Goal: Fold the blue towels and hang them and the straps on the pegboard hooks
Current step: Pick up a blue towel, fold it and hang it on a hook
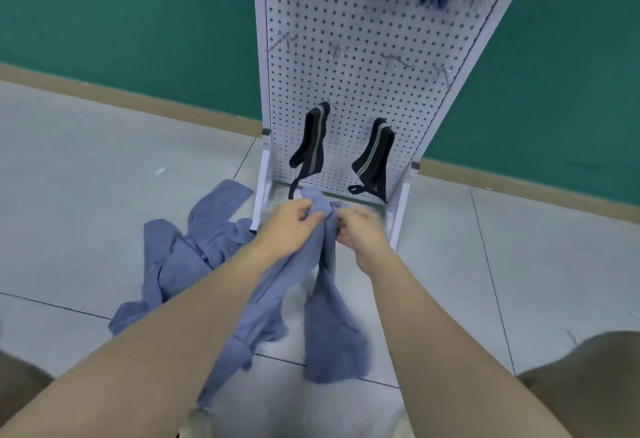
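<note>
Both bare forearms reach forward over the pale tiled floor. Left hand and right hand each pinch the bunched top edge of a soft blue towel, fingers curled into the cloth, which dangles beneath them. Two black striped straps hang on the white perforated pegboard just beyond.

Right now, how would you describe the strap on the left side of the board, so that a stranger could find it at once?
Find the white pegboard standing against the green wall. On its lowest hooks hang two black straps with a grey stripe. The left strap hangs a little higher than the other strap, and its thin tail drops towards the blue towel held in both hands.
</note>
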{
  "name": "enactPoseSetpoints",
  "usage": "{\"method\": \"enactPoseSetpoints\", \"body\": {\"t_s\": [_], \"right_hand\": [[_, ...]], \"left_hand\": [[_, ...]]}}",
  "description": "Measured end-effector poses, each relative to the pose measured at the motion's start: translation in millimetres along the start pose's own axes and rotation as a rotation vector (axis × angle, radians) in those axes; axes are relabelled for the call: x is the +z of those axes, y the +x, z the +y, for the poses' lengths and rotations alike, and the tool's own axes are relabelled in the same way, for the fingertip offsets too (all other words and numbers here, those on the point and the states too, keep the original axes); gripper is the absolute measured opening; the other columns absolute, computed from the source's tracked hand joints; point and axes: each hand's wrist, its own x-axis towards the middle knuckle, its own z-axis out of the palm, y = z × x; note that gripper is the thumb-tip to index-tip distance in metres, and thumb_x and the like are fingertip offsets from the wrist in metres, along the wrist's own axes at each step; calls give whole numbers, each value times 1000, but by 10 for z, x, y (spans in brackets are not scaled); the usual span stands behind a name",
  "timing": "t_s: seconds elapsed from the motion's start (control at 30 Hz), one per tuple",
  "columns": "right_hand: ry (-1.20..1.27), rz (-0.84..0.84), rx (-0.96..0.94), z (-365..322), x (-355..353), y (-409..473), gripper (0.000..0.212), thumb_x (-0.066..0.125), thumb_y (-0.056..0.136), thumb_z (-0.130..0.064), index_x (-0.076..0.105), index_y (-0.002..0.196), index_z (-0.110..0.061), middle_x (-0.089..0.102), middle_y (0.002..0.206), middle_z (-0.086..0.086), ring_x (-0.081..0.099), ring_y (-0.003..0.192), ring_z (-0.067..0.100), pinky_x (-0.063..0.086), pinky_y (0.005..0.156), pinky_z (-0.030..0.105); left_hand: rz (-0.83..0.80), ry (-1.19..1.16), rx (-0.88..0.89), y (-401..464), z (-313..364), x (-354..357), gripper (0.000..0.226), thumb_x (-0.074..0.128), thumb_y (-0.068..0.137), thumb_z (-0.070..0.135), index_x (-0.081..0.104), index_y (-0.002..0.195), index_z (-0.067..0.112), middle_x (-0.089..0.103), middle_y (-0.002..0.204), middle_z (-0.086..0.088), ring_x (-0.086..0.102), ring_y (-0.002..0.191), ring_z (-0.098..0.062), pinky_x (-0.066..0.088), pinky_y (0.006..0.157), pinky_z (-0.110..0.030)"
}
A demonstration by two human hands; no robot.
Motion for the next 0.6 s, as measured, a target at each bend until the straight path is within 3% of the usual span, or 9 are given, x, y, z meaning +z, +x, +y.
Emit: {"method": "enactPoseSetpoints", "body": {"t_s": [0.07,0.1,0.17,0.23,0.33,0.4,0.47,0.53,0.6], "right_hand": [[-30,0,-76,-310,-25,-109,11,63,89,-10,54,83,-14,62,85,22,57,77,21,60,87,42],[-74,12,-110,-454,-46,-178,11,62,88,-10,52,84,-12,59,84,21,56,78,22,60,89,44],[-137,16,-188,-734,-100,-337,10,59,89,-7,52,82,-4,53,81,12,53,77,22,62,79,42],[-179,18,-260,-984,-158,-511,13,57,91,-5,52,80,-2,51,77,11,49,72,22,57,58,35],[-314,20,-368,-1306,-251,-790,10,57,94,-7,53,85,-10,53,76,13,48,67,24,44,61,33],[-521,-7,-425,-1488,-317,-972,11,58,94,-8,55,84,-9,60,74,11,56,61,24,48,59,27],[-842,-73,-466,-1630,-387,-1136,7,63,92,-15,63,91,-8,70,84,6,67,72,19,55,64,24],[-1029,-171,-501,-1722,-427,-1294,34,74,89,-31,65,117,-14,72,109,2,70,96,18,57,87,32],[-953,-312,-487,-1750,-420,-1482,66,80,82,-51,56,137,-21,69,124,-5,67,108,13,54,96,32]], "left_hand": [[63,48,36,26,215,-210,49,54,105,25,33,62,18,34,56,4,31,55,-14,25,56,-34],[83,92,55,28,302,-311,49,52,106,25,35,61,17,37,55,2,34,55,-15,26,56,-35],[106,217,84,13,466,-517,49,50,106,27,38,60,17,43,56,-1,39,56,-19,29,55,-35],[130,329,132,-37,672,-729,47,50,105,30,41,60,17,47,57,-2,45,60,-26,33,55,-35],[184,402,248,-176,1072,-1043,47,52,104,29,42,59,17,47,57,0,46,63,-28,37,58,-37],[176,400,326,-309,1354,-1242,48,52,105,28,42,60,14,44,54,0,43,58,-22,37,57,-36],[159,333,412,-445,1619,-1424,47,52,106,27,43,64,7,42,55,-2,44,56,-21,46,58,-35],[178,204,486,-544,1857,-1576,46,51,107,27,45,69,3,42,59,-7,49,56,-21,52,56,-34],[173,40,541,-619,2091,-1696,44,49,108,27,47,74,0,44,64,-11,51,58,-23,52,54,-33]]}}
